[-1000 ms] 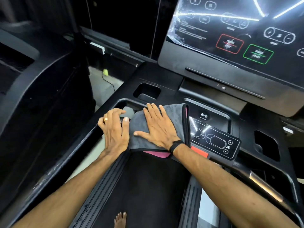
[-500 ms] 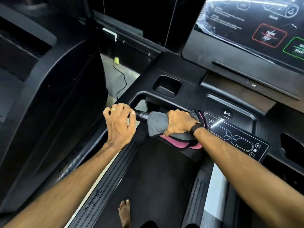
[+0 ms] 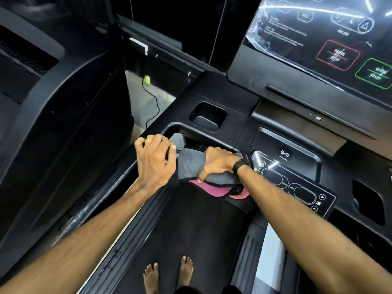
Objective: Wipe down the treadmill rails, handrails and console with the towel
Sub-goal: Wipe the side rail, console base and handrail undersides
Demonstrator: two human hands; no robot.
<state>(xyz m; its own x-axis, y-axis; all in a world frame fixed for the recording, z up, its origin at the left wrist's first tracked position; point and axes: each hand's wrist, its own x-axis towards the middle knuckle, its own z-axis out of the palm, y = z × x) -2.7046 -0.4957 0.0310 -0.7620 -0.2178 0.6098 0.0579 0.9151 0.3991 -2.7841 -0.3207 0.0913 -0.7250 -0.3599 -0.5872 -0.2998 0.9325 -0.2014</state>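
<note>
A grey towel (image 3: pixel 189 164) with a pink underside is wrapped around the treadmill's front handlebar, below the console. My right hand (image 3: pixel 218 163) is closed over the towel and the bar, a black band on its wrist. My left hand (image 3: pixel 156 161), wearing a gold ring, curls over the bare handlebar just left of the towel. The bar itself is almost wholly hidden by both hands and the cloth. The console screen (image 3: pixel 318 39) glows at the upper right, and a small control panel (image 3: pixel 297 187) lies right of my right wrist.
A cup holder recess (image 3: pixel 206 117) sits behind my hands. The black belt (image 3: pixel 191 230) and left side rail (image 3: pixel 127 240) run below, with my bare feet (image 3: pixel 168 272) on the belt. Another black machine (image 3: pixel 53 113) stands at the left, a cable (image 3: pixel 152 102) on the floor between.
My right hand went from lying flat on the spread towel to gripping it bunched around the handlebar. My left hand closed over the bar beside it. The view tilted further down.
</note>
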